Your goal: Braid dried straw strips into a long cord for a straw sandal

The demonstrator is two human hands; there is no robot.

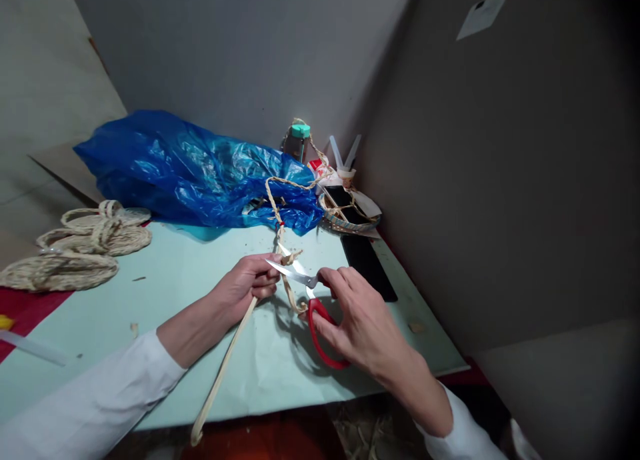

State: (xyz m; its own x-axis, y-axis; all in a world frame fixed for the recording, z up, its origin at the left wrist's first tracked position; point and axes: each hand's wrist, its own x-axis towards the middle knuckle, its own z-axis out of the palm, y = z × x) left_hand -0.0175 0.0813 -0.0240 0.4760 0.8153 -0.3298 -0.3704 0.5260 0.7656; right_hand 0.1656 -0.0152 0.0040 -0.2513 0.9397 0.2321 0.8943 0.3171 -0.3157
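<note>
My right hand [361, 320] grips red-handled scissors [315, 317], whose steel blades point left toward a braided straw cord [280, 237]. My left hand [247, 283] is closed in a pinch on that cord just beside the blade tips. From the left hand a flat pale straw strip [220, 373] trails down past the table's front edge. The braid runs up from the hands to a clutter of things at the back of the table.
A crumpled blue plastic bag [195, 170] lies at the back. Woven straw sandals [75, 247] sit at the left. A small woven basket [350, 217], a teal-capped bottle [299, 140] and a black phone [367, 263] stand near the grey wall on the right. Pale green paper [165, 280] covers the table.
</note>
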